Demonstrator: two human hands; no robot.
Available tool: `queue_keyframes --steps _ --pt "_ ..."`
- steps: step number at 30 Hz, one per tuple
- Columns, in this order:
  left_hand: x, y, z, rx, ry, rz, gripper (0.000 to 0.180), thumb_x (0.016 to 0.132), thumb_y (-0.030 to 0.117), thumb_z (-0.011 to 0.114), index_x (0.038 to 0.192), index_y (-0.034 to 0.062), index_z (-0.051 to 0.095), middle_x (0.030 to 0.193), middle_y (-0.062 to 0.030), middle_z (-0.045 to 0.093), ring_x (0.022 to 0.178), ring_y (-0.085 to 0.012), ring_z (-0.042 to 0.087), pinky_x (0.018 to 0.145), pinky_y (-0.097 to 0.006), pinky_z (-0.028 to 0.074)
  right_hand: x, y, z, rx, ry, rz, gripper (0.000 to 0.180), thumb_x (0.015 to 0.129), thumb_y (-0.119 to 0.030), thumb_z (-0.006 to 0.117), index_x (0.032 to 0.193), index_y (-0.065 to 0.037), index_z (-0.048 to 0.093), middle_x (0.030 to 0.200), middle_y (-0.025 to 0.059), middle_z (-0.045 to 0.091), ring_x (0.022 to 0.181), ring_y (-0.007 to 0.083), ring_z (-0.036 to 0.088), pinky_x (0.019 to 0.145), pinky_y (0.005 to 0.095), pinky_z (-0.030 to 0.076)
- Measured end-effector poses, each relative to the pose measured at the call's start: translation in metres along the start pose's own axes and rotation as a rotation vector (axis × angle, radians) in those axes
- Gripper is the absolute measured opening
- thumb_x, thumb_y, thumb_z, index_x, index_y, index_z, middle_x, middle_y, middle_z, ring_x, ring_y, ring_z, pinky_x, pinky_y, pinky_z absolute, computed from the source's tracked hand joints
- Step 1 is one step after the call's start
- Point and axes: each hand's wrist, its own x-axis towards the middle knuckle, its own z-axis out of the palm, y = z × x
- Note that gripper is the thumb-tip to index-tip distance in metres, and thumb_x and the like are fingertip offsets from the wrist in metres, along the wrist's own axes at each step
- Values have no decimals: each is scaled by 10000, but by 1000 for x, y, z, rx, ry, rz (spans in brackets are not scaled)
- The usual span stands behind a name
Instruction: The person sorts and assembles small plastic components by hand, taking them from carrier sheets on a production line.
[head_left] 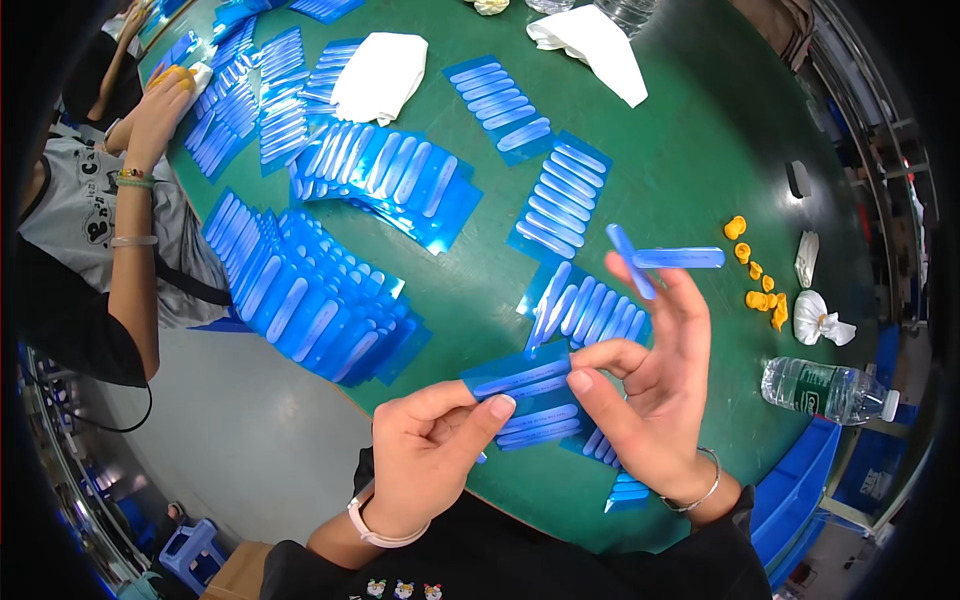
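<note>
My left hand (425,455) pinches the near end of a blue film sheet (520,380) that carries pale oblong strips. My right hand (650,385) grips the other end of that sheet with thumb and forefinger. Two loose blue strips (660,260) stick out crossed from between my raised right fingers. Both hands hover over the green table (690,150), just above more blue sheets (590,310) lying there.
Many blue sheets of strips (320,300) lie fanned across the table's left and middle. White cloths (380,70) lie at the back. Yellow finger cots (760,290) and a water bottle (825,390) sit right. Another person's hand (160,100) works at the far left.
</note>
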Motion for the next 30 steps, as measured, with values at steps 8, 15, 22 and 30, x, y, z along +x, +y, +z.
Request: queue_keyframes --steps 8,15,22,30 --pt "-2 -5 -1 -42 2 51 185 842 109 660 950 -41 653 697 -25 634 548 -11 490 467 -156 378 -2 2 0 88 5 37 844 705 155 644 1372 -20 158 1399 214 244 1159 234 508 789 271 525" --pt "0 -4 -1 -20 -27 63 189 849 115 652 947 -46 648 707 -25 634 563 -10 492 475 -157 377 -2 4 -3 37 -3 -47 897 681 157 667 1378 -25 132 1387 254 262 997 219 610 767 268 534" --pt "0 -4 -3 -29 -29 43 162 853 95 642 932 -46 642 673 0 606 543 2 453 461 -157 342 -2 1 -1 -127 12 -58 917 702 120 659 1392 -39 77 1387 296 240 844 181 654 793 298 547" --pt "3 1 -1 37 -49 52 142 857 78 631 936 -40 639 665 10 597 533 7 438 455 -157 331 0 2 -2 -133 -40 -85 993 673 139 656 1399 -62 11 1381 318 219 759 160 649 710 259 542"
